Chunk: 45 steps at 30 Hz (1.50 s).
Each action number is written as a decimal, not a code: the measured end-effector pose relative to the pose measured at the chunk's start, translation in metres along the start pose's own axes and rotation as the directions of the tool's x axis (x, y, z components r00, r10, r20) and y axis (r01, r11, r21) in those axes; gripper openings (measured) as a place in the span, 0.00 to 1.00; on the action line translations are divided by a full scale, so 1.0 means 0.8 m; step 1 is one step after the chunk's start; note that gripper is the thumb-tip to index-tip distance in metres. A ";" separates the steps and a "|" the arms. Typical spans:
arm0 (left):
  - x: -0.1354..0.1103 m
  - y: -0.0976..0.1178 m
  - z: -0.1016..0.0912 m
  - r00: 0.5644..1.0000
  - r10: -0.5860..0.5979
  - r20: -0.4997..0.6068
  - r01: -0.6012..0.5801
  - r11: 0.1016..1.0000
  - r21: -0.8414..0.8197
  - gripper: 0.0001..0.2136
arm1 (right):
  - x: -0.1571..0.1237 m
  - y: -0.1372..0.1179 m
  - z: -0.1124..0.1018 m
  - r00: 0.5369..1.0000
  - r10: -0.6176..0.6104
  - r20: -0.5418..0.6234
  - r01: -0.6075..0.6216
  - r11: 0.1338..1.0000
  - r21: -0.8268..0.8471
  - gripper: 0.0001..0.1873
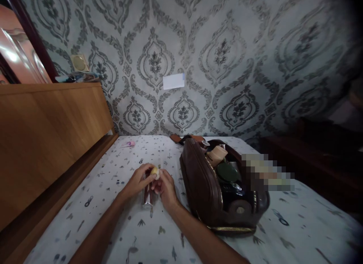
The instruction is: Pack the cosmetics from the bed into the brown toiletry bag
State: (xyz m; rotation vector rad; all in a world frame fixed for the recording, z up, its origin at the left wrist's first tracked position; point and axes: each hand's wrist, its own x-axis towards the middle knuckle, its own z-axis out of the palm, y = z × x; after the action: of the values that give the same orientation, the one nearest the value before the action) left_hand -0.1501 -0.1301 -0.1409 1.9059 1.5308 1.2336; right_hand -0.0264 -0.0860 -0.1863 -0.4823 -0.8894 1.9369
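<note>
Both my hands meet over the patterned bedsheet (pixel 119 226). My left hand (pixel 138 181) is closed around the upper part of a dark reddish tube-like container (pixel 148 198) whose lower end lies toward me. My right hand (pixel 165 188) pinches a small pale yellow cap or ball (pixel 155 172) at the container's top, fingers curled. An open brown leather pouch (pixel 204 188) lies just right of my right hand, holding a dark green round item (pixel 227 172), a beige item (pixel 217 155) and other small things.
A wooden headboard (pixel 51 139) runs along the left. A small pink object (pixel 131 143) lies on the sheet near the wall. Patterned wallpaper with a white paper slip (pixel 173 81) is ahead. Dark furniture (pixel 312 150) stands at the right.
</note>
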 end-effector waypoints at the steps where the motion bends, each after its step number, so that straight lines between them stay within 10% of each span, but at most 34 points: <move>1: 0.000 0.001 0.000 1.000 0.002 0.003 -0.002 1.000 0.001 0.12 | 0.000 0.000 0.000 1.000 -0.001 0.001 0.001 1.000 -0.002 0.23; 45: -0.001 0.002 -0.004 0.999 0.007 0.036 -0.008 1.000 0.019 0.12 | 0.002 0.003 -0.002 1.000 -0.011 -0.003 0.011 1.000 0.028 0.24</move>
State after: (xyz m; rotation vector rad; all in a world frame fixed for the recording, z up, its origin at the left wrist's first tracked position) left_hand -0.1520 -0.1318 -0.1385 1.9373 1.5239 1.1861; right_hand -0.0275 -0.0845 -0.1888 -0.4629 -0.8605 1.9354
